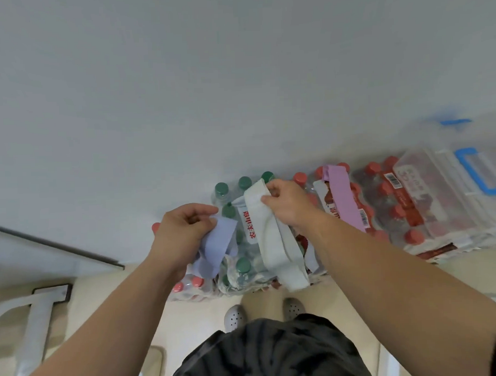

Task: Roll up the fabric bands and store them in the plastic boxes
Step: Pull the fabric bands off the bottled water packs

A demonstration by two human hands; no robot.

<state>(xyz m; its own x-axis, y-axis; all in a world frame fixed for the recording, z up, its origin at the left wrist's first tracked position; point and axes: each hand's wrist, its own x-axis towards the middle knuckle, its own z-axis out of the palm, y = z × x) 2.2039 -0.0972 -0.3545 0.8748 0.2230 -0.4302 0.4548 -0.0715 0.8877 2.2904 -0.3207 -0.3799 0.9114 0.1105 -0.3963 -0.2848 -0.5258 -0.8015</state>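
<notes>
1. Our left hand grips blue band; right hand pinches pale band by its top end.
2. The purple band lies draped on bottles, near plastic box.
3. Light, limp: we'd pinch an end, roll tight.

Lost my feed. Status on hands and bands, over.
Left hand grips pale blue fabric band. Right hand pinches whitish fabric band, unrolled. Lilac fabric band lies on bottle packs.

White band and blue band hang unrolled — purple band lies flat.
</notes>
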